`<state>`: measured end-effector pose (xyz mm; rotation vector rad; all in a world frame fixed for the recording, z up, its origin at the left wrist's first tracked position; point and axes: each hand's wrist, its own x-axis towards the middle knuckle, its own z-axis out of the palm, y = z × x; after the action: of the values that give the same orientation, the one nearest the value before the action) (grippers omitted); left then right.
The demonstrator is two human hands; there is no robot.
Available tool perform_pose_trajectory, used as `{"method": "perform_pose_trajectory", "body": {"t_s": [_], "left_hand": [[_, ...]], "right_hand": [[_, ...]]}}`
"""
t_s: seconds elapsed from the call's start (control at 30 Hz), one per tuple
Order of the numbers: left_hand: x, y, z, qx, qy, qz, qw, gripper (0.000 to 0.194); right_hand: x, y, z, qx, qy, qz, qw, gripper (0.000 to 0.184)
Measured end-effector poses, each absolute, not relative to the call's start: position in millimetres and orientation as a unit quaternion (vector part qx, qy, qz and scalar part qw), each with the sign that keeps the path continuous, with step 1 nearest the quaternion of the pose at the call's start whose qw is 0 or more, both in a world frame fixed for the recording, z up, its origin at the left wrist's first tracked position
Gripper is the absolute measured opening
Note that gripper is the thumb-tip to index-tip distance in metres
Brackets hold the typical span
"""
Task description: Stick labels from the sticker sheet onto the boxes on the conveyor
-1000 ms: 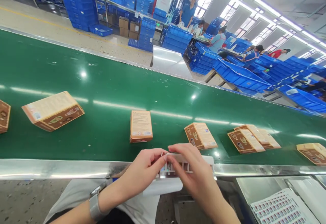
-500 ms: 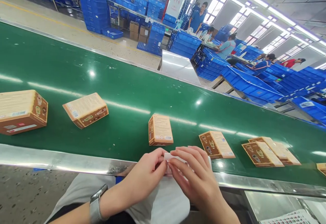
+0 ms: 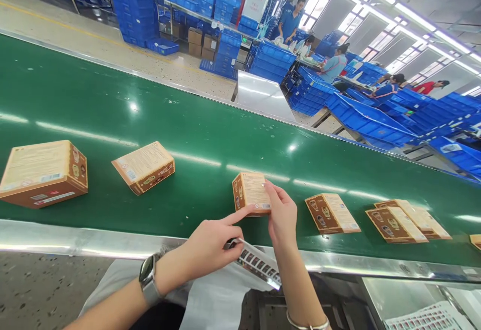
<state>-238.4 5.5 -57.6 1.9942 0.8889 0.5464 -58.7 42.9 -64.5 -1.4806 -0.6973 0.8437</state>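
Observation:
A small brown and cream carton [image 3: 248, 190] lies on the green conveyor belt [image 3: 199, 134] before me. My right hand [image 3: 281, 215] grips its right edge, fingers closed, with a fingertip on the printed top face. My left hand [image 3: 218, 240] pinches a sheet of small dark stickers [image 3: 259, 262] between thumb and curled fingers. Its index finger stretches out to the carton's near edge. The sheet hangs tilted over the belt's metal rim, partly hidden by both hands. Whether a loose sticker sits under my right fingertips, I cannot tell.
More cartons lie along the belt: two at left [image 3: 43, 170] [image 3: 145, 167], several at right [image 3: 332, 213]. Another sticker sheet [image 3: 428, 317] rests on a metal surface at lower right. Beyond the belt stand stacked blue crates [image 3: 133, 9], a metal table [image 3: 263, 94] and several people.
My right hand has moved from the white sheet up onto the carton. My left hand now shows the sheet's printed side, index finger extended. The cartons have shifted right along the belt.

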Motion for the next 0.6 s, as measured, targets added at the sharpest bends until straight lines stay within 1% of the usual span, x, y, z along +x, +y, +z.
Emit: {"method": "perform_pose_trajectory", "body": {"t_s": [0.2, 0.43, 0.47, 0.57, 0.6], "left_hand": [[-226.0, 4.7, -53.6, 0.825, 0.344, 0.192, 0.406, 0.017], [-216.1, 7.8, -54.2, 0.837, 0.321, 0.19, 0.399, 0.02], [-214.6, 8.5, -54.8, 0.839, 0.319, 0.189, 0.397, 0.02], [-209.8, 10.7, -57.9, 0.846, 0.313, 0.184, 0.389, 0.021], [-208.1, 11.6, -59.0, 0.849, 0.312, 0.181, 0.387, 0.021]], "right_hand": [[-53.1, 37.7, -63.4, -0.673, -0.322, 0.3, 0.594, 0.035], [-39.4, 37.4, -52.1, -0.717, -0.381, 0.235, 0.534, 0.033], [-37.1, 37.6, -50.7, -0.722, -0.382, 0.227, 0.53, 0.036], [-28.0, 41.5, -51.3, -0.727, -0.372, 0.232, 0.529, 0.059], [-24.3, 43.9, -52.8, -0.727, -0.366, 0.24, 0.528, 0.063]]}}
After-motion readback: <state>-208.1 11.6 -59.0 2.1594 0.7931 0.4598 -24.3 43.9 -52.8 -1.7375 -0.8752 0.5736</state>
